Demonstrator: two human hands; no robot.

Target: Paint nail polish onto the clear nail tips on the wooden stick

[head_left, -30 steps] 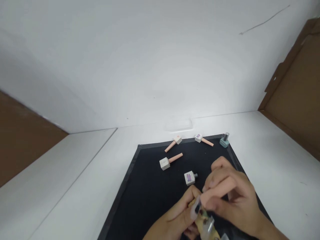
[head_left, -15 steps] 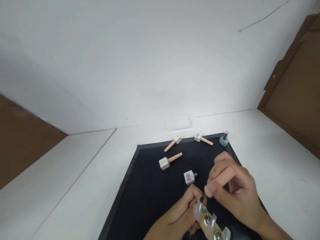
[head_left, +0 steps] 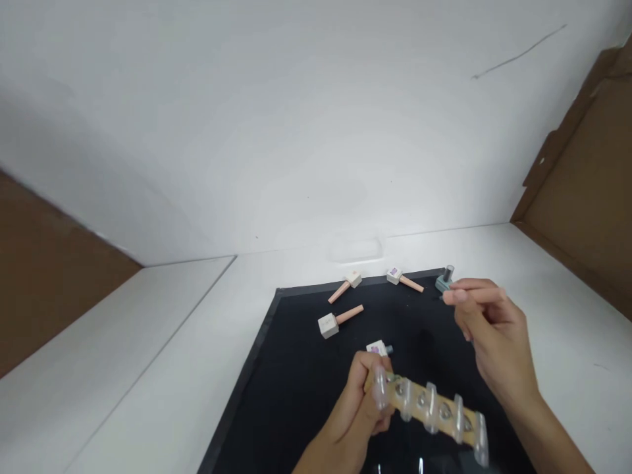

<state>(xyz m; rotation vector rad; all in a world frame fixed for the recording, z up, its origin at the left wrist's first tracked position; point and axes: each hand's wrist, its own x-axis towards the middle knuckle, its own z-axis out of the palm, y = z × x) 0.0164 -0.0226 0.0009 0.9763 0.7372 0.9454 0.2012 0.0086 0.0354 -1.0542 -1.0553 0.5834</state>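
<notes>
My left hand [head_left: 348,418] is closed on one end of a tan strip [head_left: 415,403], which slants down to the right. Clear false nails [head_left: 431,409] stand across it in a row, with round silvery pieces between them. My right hand [head_left: 503,349] pinches a nail polish brush [head_left: 486,295] by its pink cap handle. The dark brush end points left, in the air near a teal bottle [head_left: 442,284]. Just beyond my left hand lies an uncapped white polish bottle [head_left: 376,347], its neck to the right and its lower part hidden by my fingers.
White polish bottles with pink caps lie on the black mat [head_left: 291,382]: one at the left [head_left: 328,325], one at the back [head_left: 354,279] and one further right [head_left: 394,275]. White panels surround the mat, with brown cardboard [head_left: 582,178] at the sides.
My right hand has lifted the brush away from the false nail at the strip's left end, up and to the right. The strip has swung so its whole row of nails shows.
</notes>
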